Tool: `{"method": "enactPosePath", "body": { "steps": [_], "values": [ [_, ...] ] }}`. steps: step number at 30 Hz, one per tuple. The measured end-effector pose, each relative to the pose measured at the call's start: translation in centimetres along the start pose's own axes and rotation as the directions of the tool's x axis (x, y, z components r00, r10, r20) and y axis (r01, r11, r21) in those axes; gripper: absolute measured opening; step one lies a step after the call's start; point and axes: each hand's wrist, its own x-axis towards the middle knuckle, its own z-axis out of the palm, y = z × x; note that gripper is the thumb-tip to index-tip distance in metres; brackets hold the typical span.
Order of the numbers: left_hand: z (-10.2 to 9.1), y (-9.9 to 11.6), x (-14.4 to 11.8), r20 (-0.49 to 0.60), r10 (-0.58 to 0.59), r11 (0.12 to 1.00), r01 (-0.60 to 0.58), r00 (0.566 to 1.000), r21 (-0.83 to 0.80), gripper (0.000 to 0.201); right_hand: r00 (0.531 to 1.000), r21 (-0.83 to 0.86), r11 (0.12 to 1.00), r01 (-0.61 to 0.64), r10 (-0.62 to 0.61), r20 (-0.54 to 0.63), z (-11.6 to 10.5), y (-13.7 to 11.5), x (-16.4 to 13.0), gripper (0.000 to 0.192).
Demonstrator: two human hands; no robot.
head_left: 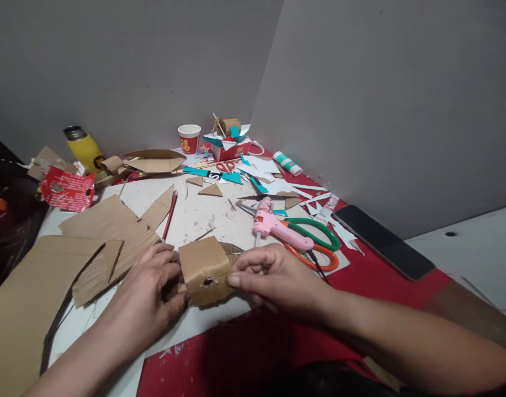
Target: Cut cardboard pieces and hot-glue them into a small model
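A bent piece of brown cardboard (206, 264) with a small torn hole in its front face stands folded at the near edge of the white work sheet. My left hand (159, 281) is closed at its left end, the fingers curled and partly hidden behind one another. At the right edge my right hand (269, 273) pinches the same cardboard between thumb and fingers. A pink hot glue gun (277, 225) lies just beyond my right hand, on top of large scissors (314, 234) with green and orange handles. Left of the folded piece lies a red pencil (170, 216).
Cardboard sheets (25, 303) cover the left side. A yellow bottle (85, 150), a paper cup (189, 139) and a small cardboard-and-paper model (229, 144) stand at the back. Paper scraps (261, 165) and a phone (383, 241) lie to the right, near the grey partition (381, 110).
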Motion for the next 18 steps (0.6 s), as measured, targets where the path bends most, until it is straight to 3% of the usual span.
{"method": "enactPosePath", "body": {
  "steps": [5,13,18],
  "values": [
    [-0.4,0.3,0.7,0.076,-0.015,0.986,0.002,0.997,0.169,0.01,0.997,0.23,0.973,-0.023,0.005,0.081,-0.6,-0.6,0.4,0.029],
    [-0.5,0.6,1.4,0.067,0.153,0.891,-0.167,0.986,0.421,0.008,0.997,0.204,0.978,-0.042,0.027,0.074,-0.5,-1.2,0.6,0.028],
    [-0.1,0.5,1.3,0.067,0.332,0.8,-0.318,0.941,0.509,0.016,0.997,0.229,0.973,-0.028,0.011,0.075,-0.6,-1.7,1.1,0.032]
  ]
}}
